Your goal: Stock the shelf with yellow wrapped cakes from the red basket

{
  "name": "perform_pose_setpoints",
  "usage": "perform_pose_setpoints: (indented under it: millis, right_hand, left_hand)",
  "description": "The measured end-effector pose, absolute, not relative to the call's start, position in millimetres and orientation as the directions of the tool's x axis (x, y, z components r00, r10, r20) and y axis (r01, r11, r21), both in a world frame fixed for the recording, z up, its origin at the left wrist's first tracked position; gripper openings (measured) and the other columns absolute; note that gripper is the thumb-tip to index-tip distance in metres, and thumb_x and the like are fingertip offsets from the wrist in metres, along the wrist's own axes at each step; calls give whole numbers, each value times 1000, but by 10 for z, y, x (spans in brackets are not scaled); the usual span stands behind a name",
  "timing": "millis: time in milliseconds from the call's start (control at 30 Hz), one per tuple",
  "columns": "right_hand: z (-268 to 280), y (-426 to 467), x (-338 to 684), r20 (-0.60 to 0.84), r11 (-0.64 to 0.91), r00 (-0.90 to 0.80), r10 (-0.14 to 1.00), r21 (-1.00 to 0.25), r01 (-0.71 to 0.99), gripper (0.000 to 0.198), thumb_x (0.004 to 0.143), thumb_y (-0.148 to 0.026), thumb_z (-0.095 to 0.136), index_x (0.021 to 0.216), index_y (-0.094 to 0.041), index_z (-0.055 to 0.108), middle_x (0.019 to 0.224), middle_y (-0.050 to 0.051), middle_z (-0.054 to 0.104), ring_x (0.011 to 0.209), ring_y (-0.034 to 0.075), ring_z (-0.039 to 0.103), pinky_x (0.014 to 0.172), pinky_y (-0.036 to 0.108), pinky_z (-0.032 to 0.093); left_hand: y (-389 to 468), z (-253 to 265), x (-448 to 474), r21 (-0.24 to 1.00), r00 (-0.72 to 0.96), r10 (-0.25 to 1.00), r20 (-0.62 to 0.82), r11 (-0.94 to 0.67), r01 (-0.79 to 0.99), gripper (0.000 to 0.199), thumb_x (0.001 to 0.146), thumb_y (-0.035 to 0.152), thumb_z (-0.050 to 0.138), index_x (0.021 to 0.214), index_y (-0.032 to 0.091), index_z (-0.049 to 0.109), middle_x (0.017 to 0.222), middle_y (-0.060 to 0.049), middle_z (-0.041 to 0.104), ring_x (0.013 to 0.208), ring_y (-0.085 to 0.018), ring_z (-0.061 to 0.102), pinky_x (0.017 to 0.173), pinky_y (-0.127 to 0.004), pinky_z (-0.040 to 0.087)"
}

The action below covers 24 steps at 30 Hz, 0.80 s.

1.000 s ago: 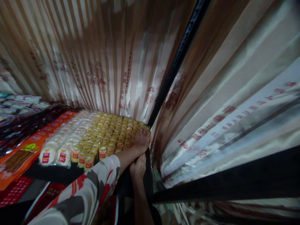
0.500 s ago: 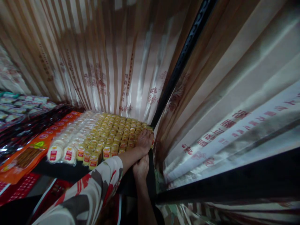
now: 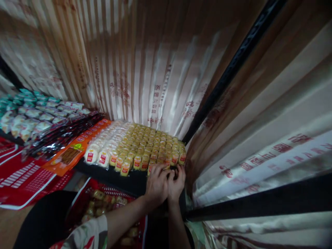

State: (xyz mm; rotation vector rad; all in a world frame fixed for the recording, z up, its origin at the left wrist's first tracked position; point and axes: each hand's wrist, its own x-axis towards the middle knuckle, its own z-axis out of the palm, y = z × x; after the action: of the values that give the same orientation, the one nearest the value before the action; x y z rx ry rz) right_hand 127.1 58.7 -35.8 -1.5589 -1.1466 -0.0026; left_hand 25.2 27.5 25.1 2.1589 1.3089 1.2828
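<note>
From the head view, both hands were together at the front right corner of the tabletop [image 3: 114,174], which was dark and full of packed snacks. The left hand [image 3: 156,185] and the right hand [image 3: 177,180] were touching each other, with fingers curled and narrow. They seemed to pinch something small between them at the front edge of the rows of small yellow packets [image 3: 149,147]. What exactly was between the fingers I could not tell, because the hands covered it and the picture was dim.

To do this well, I think the fingers should work on only one packet and stay low. The rows are very tight, so a wide movement could push the neighbours out of line.

The left forearm came in from the lower left, in a patterned sleeve [image 3: 85,235], and crossed toward the right. The right forearm rose almost straight from below, and both wrists were bent a little forward.

Left of the yellow packets lay white round packets [image 3: 100,154], then an orange package [image 3: 70,155]. Striped shiny curtains [image 3: 145,69] hung behind, and a black pole [image 3: 233,69] stood at the corner.
</note>
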Motion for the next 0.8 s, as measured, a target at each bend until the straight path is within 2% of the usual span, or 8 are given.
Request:
perform_pose_setpoints:
  millis: [67,133,267,333,400,600,800]
  right_hand:
    - [-282,502,1244,605,168,512,610,-730,663,40,86,-35,40,112,-9,56,117,20,53,110,25,50,87,41,46]
    - [-192,435,1130,639,225,456,620,-701,676,35,86,-33,42,108,-11,59,108,17,58,104,23,54,84,39,47]
    - [-86,343,646,554,349,206,807,-728,589,28,87,-29,40,96,-17,63,93,10,66,88,18,61,80,33,50]
    - [-119,316,364,487,367,92,869,-757,540,28,86,-28,40,98,-18,64,96,9,66,90,17,61,78,30,51]
    - [-203,302,129,435,331,88,896,-787,520,31,85,-26,40,104,-18,63,101,10,66,93,18,62,76,30,52]
    - [-453,302,-136,337,241,116,934,-837,491,38,82,-23,39,114,-15,59,104,11,66,95,19,62,84,34,50]
    - [-449,278,-146,293,238,64,954,-870,432,37,82,-22,40,113,-17,59,101,9,65,88,17,63,77,30,52]
  left_hand:
    - [176,152,-58,676,31,842,539,-454,581,35,79,7,37,105,21,57,112,-8,55,110,-21,46,98,-39,39]
    - [114,62,-339,705,-134,832,538,-357,613,32,81,9,36,106,20,53,109,-9,55,108,-21,48,96,-41,40]
    - [87,-63,-699,764,-354,814,461,-162,624,33,79,10,37,109,19,48,106,-9,55,105,-23,48,94,-43,41]
    - [106,-100,-777,785,-398,814,423,-110,610,35,76,9,39,110,18,47,105,-9,55,104,-23,48,93,-43,42]
    - [134,-130,-819,801,-422,821,385,-70,595,37,74,9,41,109,18,47,105,-9,55,104,-24,48,94,-43,41]
    - [200,-224,-893,826,-441,843,308,-8,563,41,71,10,45,111,17,47,106,-9,54,105,-24,48,94,-43,41]
    - [191,-242,-889,838,-448,842,301,-9,545,39,75,14,46,113,15,47,106,-10,54,105,-25,48,95,-44,41]
